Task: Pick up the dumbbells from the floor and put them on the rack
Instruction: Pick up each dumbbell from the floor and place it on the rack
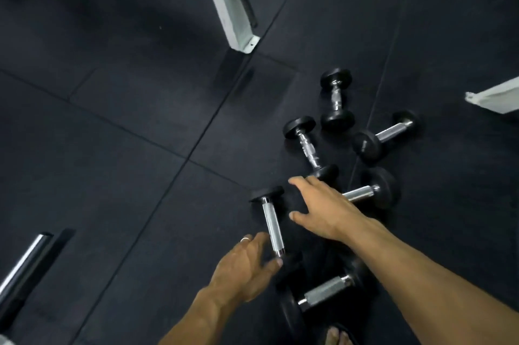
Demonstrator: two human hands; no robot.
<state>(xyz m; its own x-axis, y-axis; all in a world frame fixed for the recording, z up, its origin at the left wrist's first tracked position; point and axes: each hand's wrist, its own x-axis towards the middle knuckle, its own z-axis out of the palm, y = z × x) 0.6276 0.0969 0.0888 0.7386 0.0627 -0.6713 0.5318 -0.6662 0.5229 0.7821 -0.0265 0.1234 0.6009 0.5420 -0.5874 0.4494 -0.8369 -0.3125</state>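
Several black dumbbells with chrome handles lie scattered on the dark rubber floor. One dumbbell (271, 223) lies just in front of my left hand (247, 266), whose fingers are spread beside its handle without gripping it. My right hand (323, 209) hovers open over another dumbbell (365, 191), covering its near end. A larger dumbbell (325, 292) lies close to me under my right forearm. Farther off lie three more: one (307, 148), one (336, 98) and one (386, 134). No rack shelf shows.
A white metal frame foot (233, 7) stands on the floor at the top centre, another white foot (494, 98) at the right edge. A chrome bar (22, 263) lies at the lower left. My foot (337, 335) shows at the bottom edge.
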